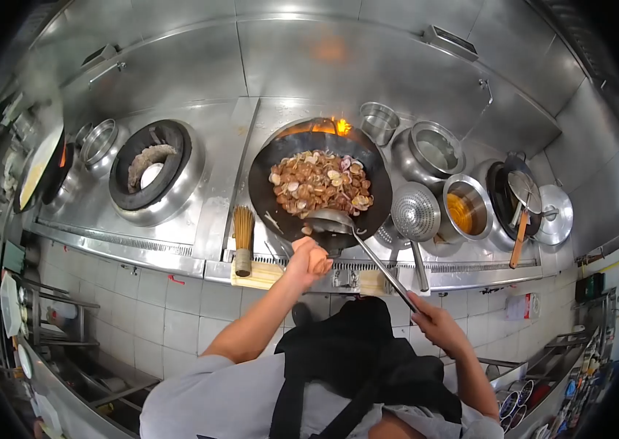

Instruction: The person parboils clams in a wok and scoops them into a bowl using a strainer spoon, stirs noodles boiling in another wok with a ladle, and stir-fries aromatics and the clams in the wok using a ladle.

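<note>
A large black wok (382, 194) sits tilted over a burner, with flames at its far rim. Sliced brown meat and pale round slices (316, 179) fill its middle. My left hand (311, 262) is closed at the wok's near edge, gripping it there; the exact grip is partly hidden by the fingers. In my right hand (435, 322) is the long handle of a steel ladle (331, 218), its bowl resting inside the wok at the near side of the food.
Right of the wok lie a perforated skimmer (415, 211), a pot of amber liquid (468, 212) and a steel pot (435, 146). A bamboo brush (243, 238) stands near the counter's front edge. On the left is another burner (152, 164). Another wok (39, 172) stands far left.
</note>
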Motion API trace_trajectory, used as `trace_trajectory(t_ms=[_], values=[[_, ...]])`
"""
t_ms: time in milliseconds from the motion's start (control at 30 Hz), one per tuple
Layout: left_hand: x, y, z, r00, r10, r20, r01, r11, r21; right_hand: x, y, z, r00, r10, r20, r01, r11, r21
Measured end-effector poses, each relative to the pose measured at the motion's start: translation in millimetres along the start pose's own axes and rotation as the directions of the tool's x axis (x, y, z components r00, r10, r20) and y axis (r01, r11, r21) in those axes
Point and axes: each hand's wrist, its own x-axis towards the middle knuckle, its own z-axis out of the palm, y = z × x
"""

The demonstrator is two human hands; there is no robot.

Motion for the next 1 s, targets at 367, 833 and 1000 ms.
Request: trace_trajectory(t_ms=[367,833,1000], values=[[29,-63,-95,0.949,0.151,0.278,-0.167,0.985,0.038,108,38,48,0.94,-0.258,-0.222,0.197,0.945,-0.262],[28,-7,-11,0.992,0.043,0.116,-0.038,0.998,-0.043,39,75,-25,0.903,-0.429,-0.011,0.406,0.864,-0.296],[24,-65,-33,0.972,0.217,0.094,-0.215,0.976,-0.03,128,85,12,0.919,-0.368,-0.144,0.299,0.885,-0.357]])
